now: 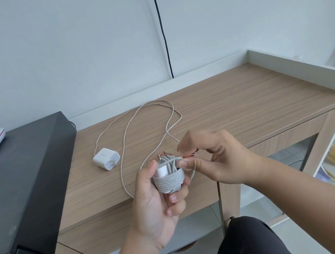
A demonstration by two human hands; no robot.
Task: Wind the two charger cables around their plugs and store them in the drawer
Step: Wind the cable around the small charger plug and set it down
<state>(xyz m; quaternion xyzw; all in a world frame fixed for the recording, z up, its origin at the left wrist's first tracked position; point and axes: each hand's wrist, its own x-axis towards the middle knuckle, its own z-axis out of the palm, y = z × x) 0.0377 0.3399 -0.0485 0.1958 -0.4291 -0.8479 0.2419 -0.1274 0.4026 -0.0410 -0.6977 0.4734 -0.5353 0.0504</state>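
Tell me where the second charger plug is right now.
In the head view, the second plug lies on the wooden table, left of both hands and near the black box, with its cable looping loose behind it.

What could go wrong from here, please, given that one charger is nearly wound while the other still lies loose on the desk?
The right hand pinches the cable end against the wound charger held by the left hand; if that end slips before it is tucked, the coils may spring loose. The second charger's cable loops across the desk and passes under the hands, so it could snag and drag its plug off.
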